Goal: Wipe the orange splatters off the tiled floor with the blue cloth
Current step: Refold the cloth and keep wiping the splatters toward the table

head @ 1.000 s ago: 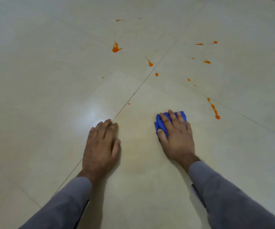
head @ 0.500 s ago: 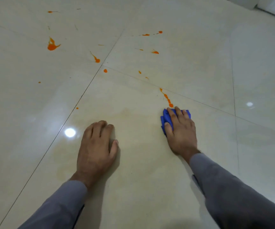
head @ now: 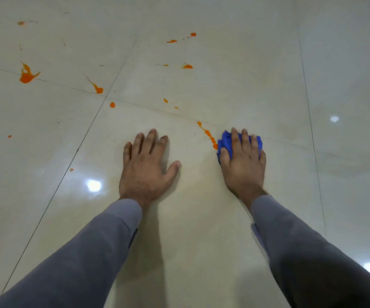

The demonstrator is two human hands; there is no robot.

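My right hand (head: 243,165) lies flat on the bunched blue cloth (head: 225,142) and presses it to the cream tiled floor (head: 257,85). The cloth's left edge touches the lower end of a thin orange streak (head: 208,135). My left hand (head: 145,167) rests palm-down on the tile, fingers spread, left of the streak. Farther ahead lie more orange marks: a large splat (head: 26,75), a drop with a tail (head: 97,88), a round dot (head: 112,104) and small flecks (head: 187,66).
Dark grout lines (head: 79,147) cross the glossy floor and meet ahead of my left hand. Ceiling lights show as bright reflections (head: 94,185). Tiny orange specks (head: 71,169) lie left of my left hand. Grey sleeves cover both forearms.
My right hand has slid the cloth forward and right, up to the lower end of the orange streak. My left hand has shifted right, away from the grout line.
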